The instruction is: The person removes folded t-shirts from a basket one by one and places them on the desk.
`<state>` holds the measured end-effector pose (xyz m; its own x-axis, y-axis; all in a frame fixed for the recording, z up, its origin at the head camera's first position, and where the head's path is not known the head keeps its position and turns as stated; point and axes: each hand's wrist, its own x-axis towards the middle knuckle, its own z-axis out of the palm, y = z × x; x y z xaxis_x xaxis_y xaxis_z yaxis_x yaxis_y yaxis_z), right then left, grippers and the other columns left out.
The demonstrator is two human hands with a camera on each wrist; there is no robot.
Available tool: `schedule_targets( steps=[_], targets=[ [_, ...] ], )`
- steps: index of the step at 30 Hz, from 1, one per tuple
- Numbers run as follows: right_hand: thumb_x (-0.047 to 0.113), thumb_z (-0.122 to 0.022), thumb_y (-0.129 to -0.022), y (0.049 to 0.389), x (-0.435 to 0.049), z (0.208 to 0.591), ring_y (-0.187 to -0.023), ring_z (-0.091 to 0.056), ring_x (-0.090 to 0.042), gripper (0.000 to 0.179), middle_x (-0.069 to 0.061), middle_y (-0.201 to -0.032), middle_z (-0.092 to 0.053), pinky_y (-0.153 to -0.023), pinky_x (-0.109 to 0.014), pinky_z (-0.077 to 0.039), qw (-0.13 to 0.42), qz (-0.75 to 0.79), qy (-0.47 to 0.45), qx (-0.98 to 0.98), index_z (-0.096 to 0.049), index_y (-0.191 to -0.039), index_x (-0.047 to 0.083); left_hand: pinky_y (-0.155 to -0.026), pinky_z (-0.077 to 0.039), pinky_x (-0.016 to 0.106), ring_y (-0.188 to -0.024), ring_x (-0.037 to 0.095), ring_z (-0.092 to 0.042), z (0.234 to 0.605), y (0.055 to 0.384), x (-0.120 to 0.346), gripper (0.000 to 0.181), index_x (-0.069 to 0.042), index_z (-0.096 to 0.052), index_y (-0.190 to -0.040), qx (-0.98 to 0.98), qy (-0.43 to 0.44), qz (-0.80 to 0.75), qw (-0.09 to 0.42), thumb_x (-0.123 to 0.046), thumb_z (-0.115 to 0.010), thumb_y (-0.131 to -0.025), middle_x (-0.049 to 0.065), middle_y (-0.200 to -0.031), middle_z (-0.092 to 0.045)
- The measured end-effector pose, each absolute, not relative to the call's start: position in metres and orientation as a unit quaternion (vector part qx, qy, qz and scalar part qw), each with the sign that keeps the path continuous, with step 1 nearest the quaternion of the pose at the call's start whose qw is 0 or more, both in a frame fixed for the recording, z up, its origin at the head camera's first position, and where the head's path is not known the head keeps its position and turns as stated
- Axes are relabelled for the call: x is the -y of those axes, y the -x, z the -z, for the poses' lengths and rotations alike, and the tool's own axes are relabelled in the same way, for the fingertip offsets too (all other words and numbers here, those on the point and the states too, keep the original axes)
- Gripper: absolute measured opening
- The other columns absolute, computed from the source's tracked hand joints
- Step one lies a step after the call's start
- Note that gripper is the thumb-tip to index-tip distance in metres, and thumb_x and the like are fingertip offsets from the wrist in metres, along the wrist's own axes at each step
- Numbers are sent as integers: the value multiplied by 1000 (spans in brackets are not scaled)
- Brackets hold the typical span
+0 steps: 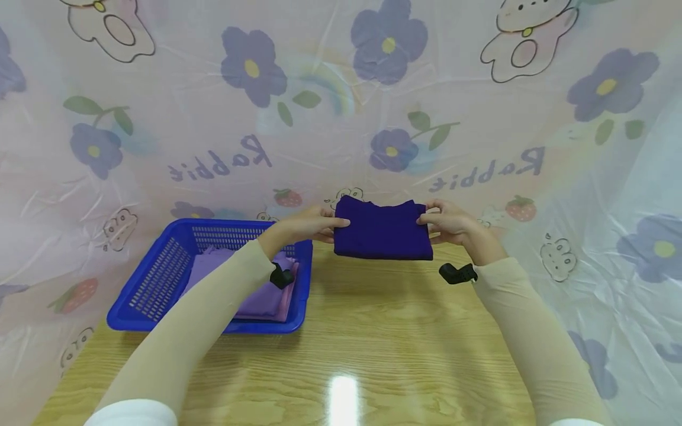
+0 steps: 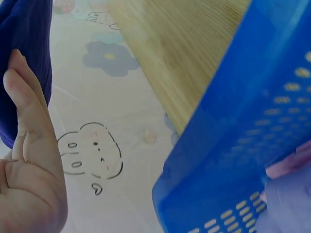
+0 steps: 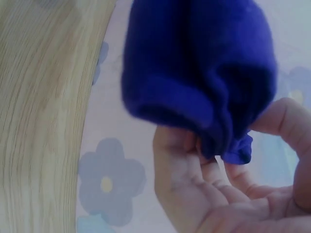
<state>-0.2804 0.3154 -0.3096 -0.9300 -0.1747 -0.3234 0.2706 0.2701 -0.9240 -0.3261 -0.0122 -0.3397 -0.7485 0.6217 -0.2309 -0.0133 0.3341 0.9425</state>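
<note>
A folded dark purple garment (image 1: 380, 231) is held up over the far part of the table, its upper edge uneven. At its left side my left hand (image 1: 313, 225) pinches it, thumb on the near face and fingers behind. My right hand (image 1: 450, 223) grips the opposite side in the same way. The right wrist view shows the garment's (image 3: 194, 68) layered, rounded folds between thumb and fingers. In the left wrist view, my left hand (image 2: 36, 160) lies along the cloth (image 2: 29, 43), part of which is cut off by the frame.
On the left of the wooden table (image 1: 373, 337) stands a blue plastic basket (image 1: 306, 284) with perforated sides. Folded lilac cloth (image 1: 261, 299) and pink cloth (image 1: 290, 302) lie inside it, partly hidden by my left forearm. A patterned curtain (image 1: 319, 136) hangs behind the table.
</note>
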Motion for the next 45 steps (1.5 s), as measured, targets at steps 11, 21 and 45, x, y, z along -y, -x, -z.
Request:
schedule_targets(
  steps=[11,21,45],
  targets=[
    [5,-53,-99,287,-331,317,-75,-55,-18,32,-11,-107,-50,-76,-39,-53,175,588,-31,-789,-29,-121,6,-86,-57,31,-108,25,-66,356,330,-10,43,2,-57,-132,-746,-163,-574,296,-26,-64,-100,17,-125,-62],
    [6,-53,-100,291,-346,333,-76,-56,-20,25,-9,-107,-54,-77,-40,-53,160,565,-41,-808,-33,-115,6,-71,-58,25,-95,24,-69,368,329,-35,34,2,-62,-119,-761,-132,-568,284,-24,-66,-98,16,-120,-64],
    [2,-56,-95,302,-351,379,-76,-59,-19,36,-11,-101,-50,-70,-39,-54,153,556,-90,-812,-29,-119,2,-49,-49,18,-72,19,-58,398,325,-66,27,1,-56,-122,-780,-68,-542,305,-16,-58,-102,7,-86,-59]
  ],
)
